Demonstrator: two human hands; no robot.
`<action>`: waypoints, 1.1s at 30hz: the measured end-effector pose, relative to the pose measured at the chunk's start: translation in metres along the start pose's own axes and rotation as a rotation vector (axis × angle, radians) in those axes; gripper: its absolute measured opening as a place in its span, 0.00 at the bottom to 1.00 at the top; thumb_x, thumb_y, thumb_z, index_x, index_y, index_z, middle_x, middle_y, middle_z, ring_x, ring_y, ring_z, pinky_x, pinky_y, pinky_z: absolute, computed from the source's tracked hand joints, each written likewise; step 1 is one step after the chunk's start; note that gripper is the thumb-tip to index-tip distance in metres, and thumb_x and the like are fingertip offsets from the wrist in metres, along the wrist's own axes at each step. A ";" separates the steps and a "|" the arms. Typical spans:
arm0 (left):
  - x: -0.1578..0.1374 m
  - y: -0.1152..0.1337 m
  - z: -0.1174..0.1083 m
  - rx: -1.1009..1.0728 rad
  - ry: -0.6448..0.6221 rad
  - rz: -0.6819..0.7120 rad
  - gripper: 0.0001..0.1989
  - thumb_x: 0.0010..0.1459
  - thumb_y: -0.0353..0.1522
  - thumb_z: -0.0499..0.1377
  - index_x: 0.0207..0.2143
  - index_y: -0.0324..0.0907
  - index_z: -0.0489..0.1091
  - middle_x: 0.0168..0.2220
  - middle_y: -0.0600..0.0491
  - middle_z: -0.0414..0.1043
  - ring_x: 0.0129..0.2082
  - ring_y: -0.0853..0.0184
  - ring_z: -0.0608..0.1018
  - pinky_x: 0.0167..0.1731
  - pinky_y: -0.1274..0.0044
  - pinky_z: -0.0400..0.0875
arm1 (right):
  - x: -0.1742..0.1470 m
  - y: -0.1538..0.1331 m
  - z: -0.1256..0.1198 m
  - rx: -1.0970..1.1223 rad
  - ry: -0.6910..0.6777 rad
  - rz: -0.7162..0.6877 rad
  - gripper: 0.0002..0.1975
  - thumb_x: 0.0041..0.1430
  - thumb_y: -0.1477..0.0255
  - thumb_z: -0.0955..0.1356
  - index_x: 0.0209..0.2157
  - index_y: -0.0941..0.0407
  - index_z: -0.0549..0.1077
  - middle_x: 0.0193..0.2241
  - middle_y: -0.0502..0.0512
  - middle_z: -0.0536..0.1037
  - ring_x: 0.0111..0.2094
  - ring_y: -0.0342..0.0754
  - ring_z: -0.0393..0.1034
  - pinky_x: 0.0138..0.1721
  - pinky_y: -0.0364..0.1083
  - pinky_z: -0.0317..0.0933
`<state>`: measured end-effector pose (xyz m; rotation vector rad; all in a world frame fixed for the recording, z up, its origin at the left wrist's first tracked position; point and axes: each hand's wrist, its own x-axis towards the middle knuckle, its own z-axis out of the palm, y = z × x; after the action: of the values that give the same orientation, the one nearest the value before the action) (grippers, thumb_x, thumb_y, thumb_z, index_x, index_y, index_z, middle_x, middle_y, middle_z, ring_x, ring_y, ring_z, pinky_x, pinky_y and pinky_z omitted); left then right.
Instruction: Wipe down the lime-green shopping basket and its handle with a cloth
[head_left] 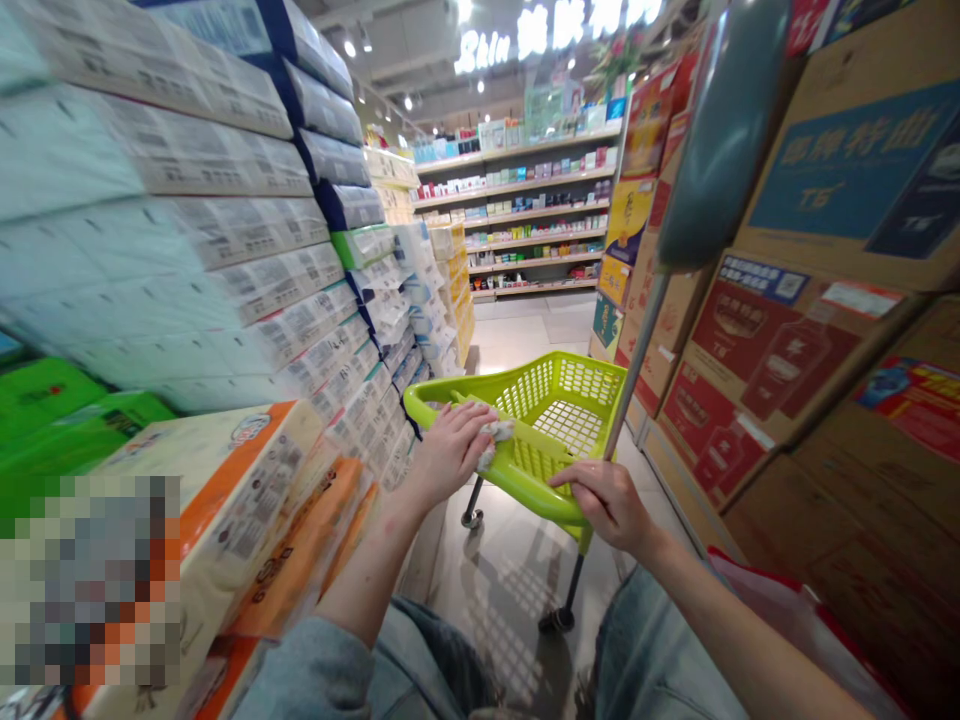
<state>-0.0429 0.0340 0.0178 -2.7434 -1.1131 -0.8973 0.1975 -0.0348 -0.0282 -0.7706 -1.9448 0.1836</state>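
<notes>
A lime-green plastic shopping cart [529, 492] with a latticed basket stands just in front of me. My left hand [452, 450] presses a crumpled white tissue [496, 430] against the left part of the cart's near rim, fingers bent over it. At the right end of that same rim, my right hand [609, 500] is closed around the edge, its index finger lying along the top. Right beside it, a thin metal pole [637, 360] rises from the cart's right side to a blurred grey-blue panel [724, 140]. The cart's basket shows its bare lattice floor.
Tall stacks of wrapped paper packs [247, 230] line the left, with orange-and-cream packs [247, 500] close by my left arm. Printed cartons [765, 350] are piled along the right. Tiled floor [517, 325] runs between them to stocked shelves [525, 215] at the back.
</notes>
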 end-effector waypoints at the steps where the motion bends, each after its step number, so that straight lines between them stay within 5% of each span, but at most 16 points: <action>1: -0.001 0.002 0.000 0.000 -0.010 0.018 0.17 0.64 0.36 0.46 0.52 0.47 0.67 0.54 0.52 0.68 0.58 0.64 0.65 0.60 0.62 0.52 | 0.000 -0.001 -0.002 0.001 -0.016 0.014 0.15 0.57 0.77 0.57 0.34 0.56 0.74 0.28 0.53 0.78 0.30 0.44 0.73 0.32 0.43 0.64; 11: -0.001 0.008 0.002 0.006 0.013 0.044 0.16 0.64 0.34 0.46 0.50 0.45 0.68 0.52 0.51 0.70 0.56 0.65 0.68 0.58 0.63 0.56 | 0.022 -0.034 -0.002 -0.305 -0.374 0.522 0.16 0.61 0.69 0.57 0.32 0.55 0.75 0.28 0.52 0.78 0.32 0.44 0.72 0.33 0.41 0.58; 17: 0.000 0.014 0.002 0.056 0.017 0.030 0.16 0.64 0.34 0.46 0.49 0.45 0.68 0.51 0.51 0.71 0.55 0.65 0.68 0.58 0.64 0.57 | 0.042 -0.044 0.018 -0.531 -0.550 0.569 0.18 0.64 0.69 0.54 0.34 0.55 0.74 0.31 0.54 0.79 0.33 0.46 0.73 0.30 0.41 0.54; 27: 0.006 0.012 0.000 0.045 -0.065 -0.023 0.18 0.65 0.37 0.43 0.51 0.46 0.67 0.54 0.53 0.69 0.57 0.66 0.66 0.61 0.62 0.50 | 0.039 -0.043 0.012 -0.604 -0.596 0.481 0.19 0.66 0.67 0.51 0.35 0.54 0.70 0.29 0.53 0.79 0.30 0.45 0.73 0.28 0.43 0.49; 33: 0.023 -0.008 0.004 0.010 -0.075 -0.109 0.18 0.65 0.38 0.43 0.43 0.43 0.70 0.47 0.51 0.72 0.49 0.65 0.72 0.54 0.67 0.62 | 0.036 -0.043 0.007 -0.592 -0.596 0.477 0.20 0.67 0.66 0.50 0.36 0.54 0.71 0.29 0.52 0.79 0.30 0.45 0.73 0.28 0.43 0.49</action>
<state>-0.0330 0.0551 0.0255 -2.7524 -1.2878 -0.8036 0.1623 -0.0461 0.0147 -1.7296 -2.3698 0.1291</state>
